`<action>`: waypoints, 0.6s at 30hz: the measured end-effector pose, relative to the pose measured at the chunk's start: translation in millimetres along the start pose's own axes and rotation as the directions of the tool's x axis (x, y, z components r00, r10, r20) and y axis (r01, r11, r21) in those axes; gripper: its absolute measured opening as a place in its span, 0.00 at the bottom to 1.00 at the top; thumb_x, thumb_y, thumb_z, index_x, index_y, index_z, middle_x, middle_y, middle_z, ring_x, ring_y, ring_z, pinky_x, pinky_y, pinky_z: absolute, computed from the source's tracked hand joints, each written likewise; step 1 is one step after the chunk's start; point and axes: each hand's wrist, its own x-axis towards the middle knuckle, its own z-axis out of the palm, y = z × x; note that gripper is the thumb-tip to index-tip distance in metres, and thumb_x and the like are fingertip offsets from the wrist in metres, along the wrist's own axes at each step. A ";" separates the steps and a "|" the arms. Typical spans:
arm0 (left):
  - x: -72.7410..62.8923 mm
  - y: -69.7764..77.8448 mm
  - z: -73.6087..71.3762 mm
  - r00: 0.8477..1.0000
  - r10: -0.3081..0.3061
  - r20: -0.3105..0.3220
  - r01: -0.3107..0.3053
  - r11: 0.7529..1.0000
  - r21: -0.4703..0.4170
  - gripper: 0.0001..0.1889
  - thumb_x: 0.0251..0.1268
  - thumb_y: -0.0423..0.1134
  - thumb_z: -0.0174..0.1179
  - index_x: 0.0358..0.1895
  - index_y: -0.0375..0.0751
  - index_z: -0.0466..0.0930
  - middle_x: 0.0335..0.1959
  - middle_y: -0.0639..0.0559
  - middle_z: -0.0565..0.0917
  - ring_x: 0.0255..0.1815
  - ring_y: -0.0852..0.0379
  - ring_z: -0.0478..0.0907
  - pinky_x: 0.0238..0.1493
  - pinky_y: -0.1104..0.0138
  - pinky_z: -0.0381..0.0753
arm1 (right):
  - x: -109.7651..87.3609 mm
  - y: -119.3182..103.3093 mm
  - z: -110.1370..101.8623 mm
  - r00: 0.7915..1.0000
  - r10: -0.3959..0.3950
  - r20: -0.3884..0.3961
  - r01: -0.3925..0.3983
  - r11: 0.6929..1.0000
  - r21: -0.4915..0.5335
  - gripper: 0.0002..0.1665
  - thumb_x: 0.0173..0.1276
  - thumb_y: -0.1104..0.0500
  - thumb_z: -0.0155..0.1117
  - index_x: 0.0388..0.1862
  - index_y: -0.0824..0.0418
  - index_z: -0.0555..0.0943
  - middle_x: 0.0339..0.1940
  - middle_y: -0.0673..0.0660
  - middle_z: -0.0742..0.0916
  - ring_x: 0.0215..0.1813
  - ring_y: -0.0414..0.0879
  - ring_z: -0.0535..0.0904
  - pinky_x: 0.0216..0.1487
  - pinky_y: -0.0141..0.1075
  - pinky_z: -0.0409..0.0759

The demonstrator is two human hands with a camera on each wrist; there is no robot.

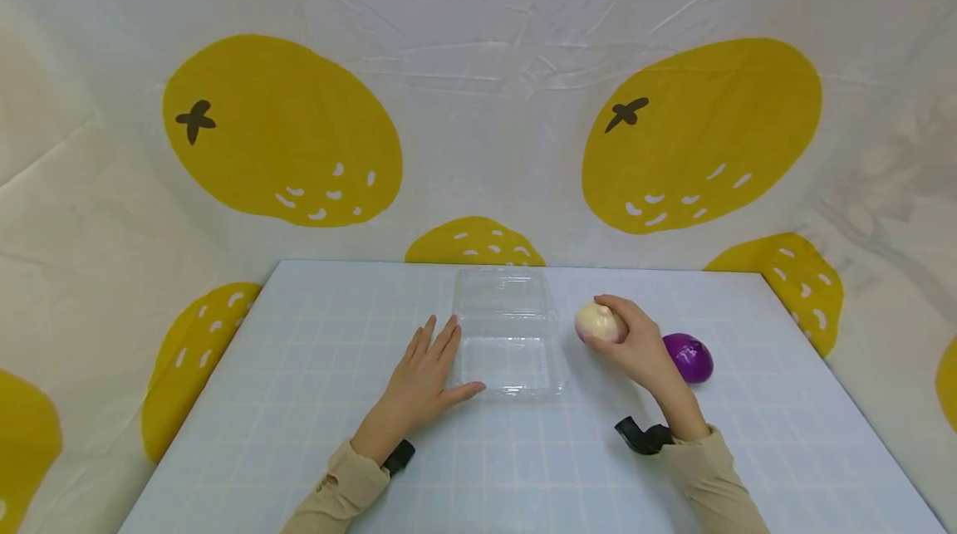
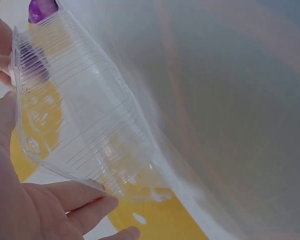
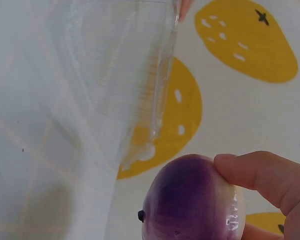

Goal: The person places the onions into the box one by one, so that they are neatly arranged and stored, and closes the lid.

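Observation:
A clear plastic clamshell box [image 1: 508,355] lies unfolded on the table, its lid half [image 1: 503,293] toward the back. Along the box's left side, my left hand [image 1: 422,384] rests with straight fingers, the thumb reaching over the near left corner. In the left wrist view, the fingers [image 2: 85,200] touch the plastic rim. My right hand [image 1: 635,347] grips a glossy purple-and-white round vegetable [image 1: 598,323], turnip-like, just right of the box. The right wrist view shows the thumb on its pale side and a small dark nub [image 3: 141,216] on its purple skin.
Behind my right hand's wrist sits a second, deep purple round vegetable [image 1: 689,358]. The table [image 1: 299,434] has a pale grid pattern. A white cloth [image 1: 493,144] printed with big yellow fruit hangs at the back and sides.

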 end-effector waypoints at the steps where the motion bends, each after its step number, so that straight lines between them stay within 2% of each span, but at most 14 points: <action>1: 0.1 -0.1 0.3 1.000 0.002 -0.002 -0.002 1.000 0.000 0.51 0.65 0.71 0.51 0.76 0.31 0.57 0.79 0.41 0.55 0.78 0.34 0.46 0.77 0.46 0.46 | 1.1 -1.9 0.7 1.000 -0.006 -0.002 0.006 1.000 0.007 0.37 0.58 0.60 0.76 0.66 0.64 0.74 0.65 0.68 0.77 0.63 0.64 0.72 0.62 0.64 0.70; 9: 0.9 -2.0 2.3 1.000 -0.012 0.020 0.012 1.000 -0.003 0.52 0.65 0.73 0.49 0.77 0.32 0.54 0.80 0.43 0.52 0.79 0.35 0.44 0.77 0.48 0.43 | 9.5 -17.4 7.6 1.000 -0.012 0.018 0.011 0.999 0.045 0.37 0.58 0.60 0.77 0.66 0.63 0.74 0.65 0.66 0.77 0.63 0.63 0.72 0.61 0.63 0.72; 18: 0.8 -2.3 2.8 0.999 -0.024 0.033 0.024 1.000 -0.008 0.52 0.65 0.73 0.48 0.77 0.33 0.53 0.80 0.44 0.51 0.80 0.37 0.42 0.77 0.49 0.42 | 16.0 -34.6 18.8 0.998 -0.060 0.029 0.056 0.991 0.123 0.37 0.56 0.62 0.77 0.65 0.63 0.75 0.64 0.64 0.78 0.61 0.61 0.74 0.60 0.61 0.75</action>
